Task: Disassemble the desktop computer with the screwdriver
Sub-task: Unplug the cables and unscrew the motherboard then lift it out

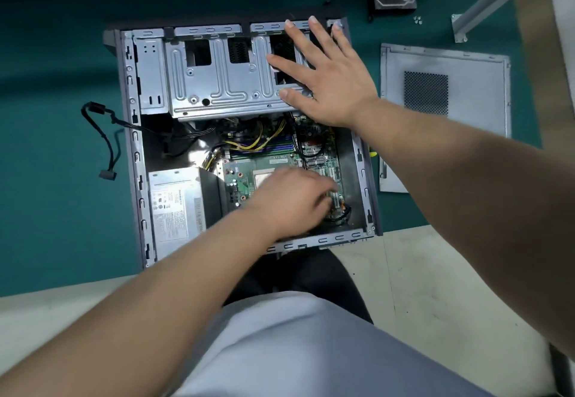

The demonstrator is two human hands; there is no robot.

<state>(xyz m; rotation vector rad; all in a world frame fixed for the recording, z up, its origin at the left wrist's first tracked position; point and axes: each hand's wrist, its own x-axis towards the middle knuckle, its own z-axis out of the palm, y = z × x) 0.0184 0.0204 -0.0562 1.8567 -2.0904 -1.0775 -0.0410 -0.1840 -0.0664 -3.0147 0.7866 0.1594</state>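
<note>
The open grey metal desktop computer case (245, 135) lies flat on the green worktop (62, 179). The right hand (323, 76) presses its silver drive cage (217, 79), fingers spread straight. The blurred left hand (292, 200) rests on the green motherboard (280, 160) inside; its finger state is unclear.

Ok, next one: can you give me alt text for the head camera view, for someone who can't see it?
Seen from above, a person's left hand, blurred, reaches over the motherboard of an open desktop computer case, while the right hand presses flat, fingers spread, on the metal drive cage. The case lies on a green mat; its removed side panel lies to the right.
</note>
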